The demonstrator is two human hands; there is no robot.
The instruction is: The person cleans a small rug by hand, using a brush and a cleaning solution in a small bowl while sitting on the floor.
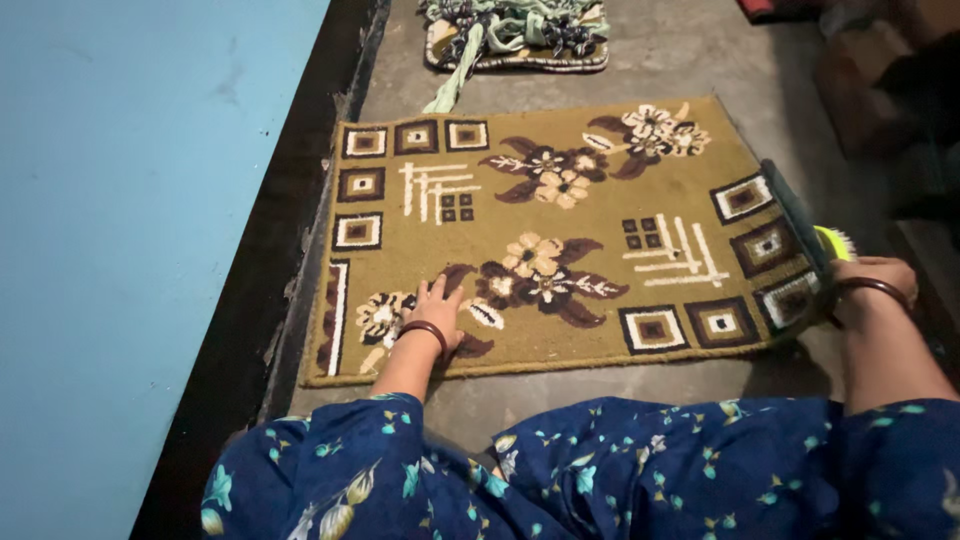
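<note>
Your hands on the olive floral mat (560, 240), lying on the grey floor (700, 60).
Left hand (437, 312) pressed flat near edge, fingers spread; right hand (868, 278) lifts right edge, gripping a yellow-green brush (833, 242), finger state hidden.

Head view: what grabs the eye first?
The olive floral doormat with brown and cream flowers and square borders fills the middle of the concrete floor. The left hand presses flat on its near edge, while the right hand grips a yellow-green brush at the lifted right edge. A braided rag mat lies beyond, and a blue wall runs along the left.
</note>
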